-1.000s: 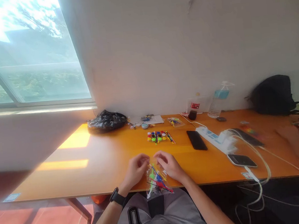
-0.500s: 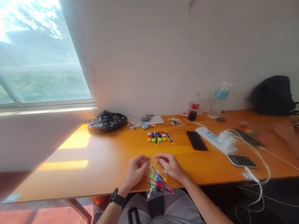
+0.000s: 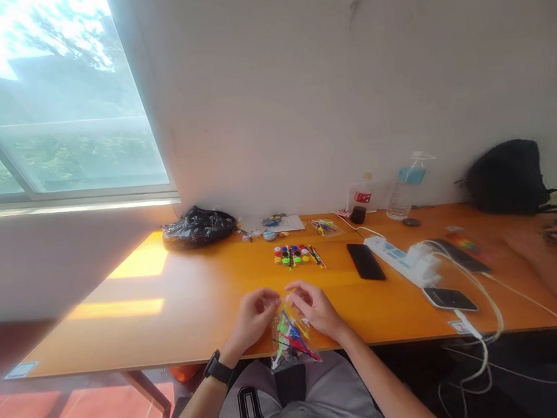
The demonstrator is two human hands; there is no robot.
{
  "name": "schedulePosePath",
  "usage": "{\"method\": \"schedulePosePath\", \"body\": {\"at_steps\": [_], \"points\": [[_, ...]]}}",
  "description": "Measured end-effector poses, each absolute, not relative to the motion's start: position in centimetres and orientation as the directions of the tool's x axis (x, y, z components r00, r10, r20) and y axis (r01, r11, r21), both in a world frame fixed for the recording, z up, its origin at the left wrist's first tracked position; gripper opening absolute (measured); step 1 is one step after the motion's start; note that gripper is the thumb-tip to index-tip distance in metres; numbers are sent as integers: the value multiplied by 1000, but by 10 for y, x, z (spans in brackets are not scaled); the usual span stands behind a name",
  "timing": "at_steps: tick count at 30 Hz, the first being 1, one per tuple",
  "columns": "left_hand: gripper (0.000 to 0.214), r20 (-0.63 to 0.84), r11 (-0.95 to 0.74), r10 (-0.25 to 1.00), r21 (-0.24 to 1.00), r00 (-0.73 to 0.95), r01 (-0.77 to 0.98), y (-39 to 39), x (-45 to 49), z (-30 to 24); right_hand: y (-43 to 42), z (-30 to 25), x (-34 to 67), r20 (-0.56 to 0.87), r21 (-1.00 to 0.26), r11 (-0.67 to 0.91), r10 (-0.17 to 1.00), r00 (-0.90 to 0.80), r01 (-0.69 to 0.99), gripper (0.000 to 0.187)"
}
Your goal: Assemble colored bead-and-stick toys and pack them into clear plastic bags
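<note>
A clear plastic bag point(image 3: 293, 338) with small colourful pieces inside, in green, blue, yellow, red and black, hangs at the table's front edge above my lap. My left hand point(image 3: 257, 311) pinches the bag's top edge from the left, a dark watch on its wrist. From the right, my right hand point(image 3: 314, 305) holds the top edge too, its fingertips close to the left ones. Beyond my hands, small paint pots point(image 3: 291, 256) with coloured lids sit in rows on the table, several thin brushes point(image 3: 317, 255) lying on and beside them.
On the wooden table point(image 3: 209, 311) lie a black phone point(image 3: 365, 261), a white power strip point(image 3: 394, 256) with cables, and a second phone point(image 3: 450, 299). Along the wall are a black plastic bag point(image 3: 199, 226), bottles point(image 3: 399, 198) and a black backpack point(image 3: 506, 177). Another person's arm point(image 3: 547, 272) is at right.
The right fingers have lifted slightly at the bag's top, and the bag has swung a little to the left. My left hand stays nearly still.
</note>
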State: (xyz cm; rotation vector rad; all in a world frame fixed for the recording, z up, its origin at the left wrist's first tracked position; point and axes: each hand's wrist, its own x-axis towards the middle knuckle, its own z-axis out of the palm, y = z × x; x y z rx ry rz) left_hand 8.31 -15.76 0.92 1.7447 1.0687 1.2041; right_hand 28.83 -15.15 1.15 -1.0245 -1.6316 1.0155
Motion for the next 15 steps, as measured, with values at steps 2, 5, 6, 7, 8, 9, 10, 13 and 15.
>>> {"method": "schedulePosePath", "body": {"at_steps": [2,5,6,7,8,9,10,13,15], "points": [[31,330,-371,922,903,203,215,-157,83,9,-152,12,288,274,-929,317,936,-222,189,25],[25,340,-378,918,905,203,194,-157,83,9,-152,12,288,267,-935,309,937,-225,175,24],[23,344,-382,916,905,206,186,-156,83,9,-152,11,288,269,-935,310,936,-225,170,25],[22,348,-386,914,905,209,181,-156,83,8,-151,11,288,273,-935,313,935,-225,165,26],[22,350,-389,912,904,213,179,-155,82,8,-151,10,289,278,-934,318,933,-227,161,28],[22,352,-391,911,903,217,177,-155,82,7,-150,10,289,283,-933,323,931,-231,160,29],[22,353,-393,910,902,219,177,-154,82,5,-150,9,289,287,-931,328,929,-234,161,31],[23,351,-393,909,902,224,178,-152,82,2,-151,11,289,291,-925,339,923,-250,173,33],[23,355,-395,908,902,221,176,-151,82,0,-151,13,288,294,-921,345,920,-258,181,34]]}}
